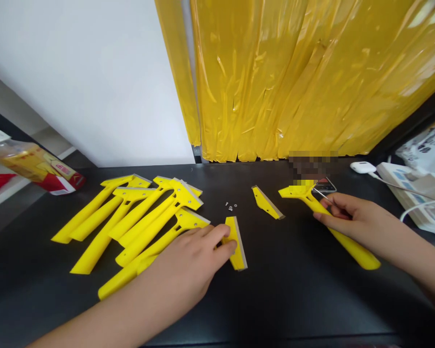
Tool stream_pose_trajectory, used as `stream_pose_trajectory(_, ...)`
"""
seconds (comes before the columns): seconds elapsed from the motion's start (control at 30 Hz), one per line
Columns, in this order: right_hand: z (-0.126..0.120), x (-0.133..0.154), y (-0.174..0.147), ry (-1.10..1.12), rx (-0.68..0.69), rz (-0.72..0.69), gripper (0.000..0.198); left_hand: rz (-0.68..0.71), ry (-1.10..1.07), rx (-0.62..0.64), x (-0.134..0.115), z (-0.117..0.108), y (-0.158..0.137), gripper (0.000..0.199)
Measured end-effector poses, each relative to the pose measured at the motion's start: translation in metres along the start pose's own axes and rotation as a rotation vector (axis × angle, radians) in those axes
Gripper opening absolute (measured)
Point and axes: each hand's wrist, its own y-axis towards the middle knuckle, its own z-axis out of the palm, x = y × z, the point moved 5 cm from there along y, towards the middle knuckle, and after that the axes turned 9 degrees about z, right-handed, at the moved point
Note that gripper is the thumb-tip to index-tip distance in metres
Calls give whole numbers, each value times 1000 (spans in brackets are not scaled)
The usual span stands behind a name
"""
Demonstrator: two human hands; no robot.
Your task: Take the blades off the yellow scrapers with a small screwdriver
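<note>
While a bladed yellow plate (235,241) was held near the middle of the desk (275,304) by the left hand (192,251), its thumb and index finger seemingly pinched on the side away from the metal edge, a thin metal rod (322,195) was gripped in the fingers of the right hand (351,212), as seen from the head camera. The handle of a yellow scraper (344,241), laid toward the desk's far right corner, was touched by the right thumb; its head was partly masked by a blurred patch. Between the hands, a second bladed plate (266,203) was left lying apart, and small loose fasteners (230,208) were scattered toward the far edge. Toward the left edge, other scrapers (159,208) were heaped, some overlapping.

Several risks were judged likely. The left fingers could be cut if the pinch were shifted toward the bare metal edge. The fasteners could be swept away, even lost over the desk's edge, by a careless brush of the nearby left hand. The rod could be made to slip if the scraper were turned under too light a hold.
</note>
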Motion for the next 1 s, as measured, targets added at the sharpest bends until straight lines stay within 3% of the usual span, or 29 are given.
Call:
stream_pose_trajectory(0.17, 33, 48, -21, 235, 175, 21, 38, -3, -69, -26, 2, -8, -2, 46)
stream_pose_trajectory(0.27, 57, 86, -36, 362, 263, 17, 38, -71, -276, -182, 2, -16, -2, 42)
stream_pose_trajectory(0.37, 83, 125, -53, 572, 448, 44, 40, -266, -731, -403, 5, -15, -2, 44)
stream_pose_trajectory(0.5, 102, 161, -70, 583, 586, -15, 46, -446, -1380, -590, 2, -2, 4, 44)
stream_pose_trajectory(0.57, 102, 163, -67, 527, 579, -74, 47, -544, -1564, -728, 4, -1, 5, 40)
stream_pose_trajectory(0.67, 83, 149, -45, 265, 360, -177, 53, -636, -1695, -845, 9, -3, 5, 32)
stream_pose_trajectory(0.73, 66, 133, -22, 57, 172, -206, 55, -648, -1738, -810, 9, -4, 6, 31)
stream_pose_trajectory(0.8, 53, 118, 0, -58, 71, -184, 47, -662, -1800, -695, 5, -1, 7, 42)
stream_pose_trajectory(0.9, 49, 100, 23, -216, 9, -126, 32, -701, -1873, -450, -6, 9, 4, 55)
stream_pose_trajectory(1.0, 60, 89, 31, -325, 18, -109, 33, -735, -1874, -295, -12, 17, -3, 58)
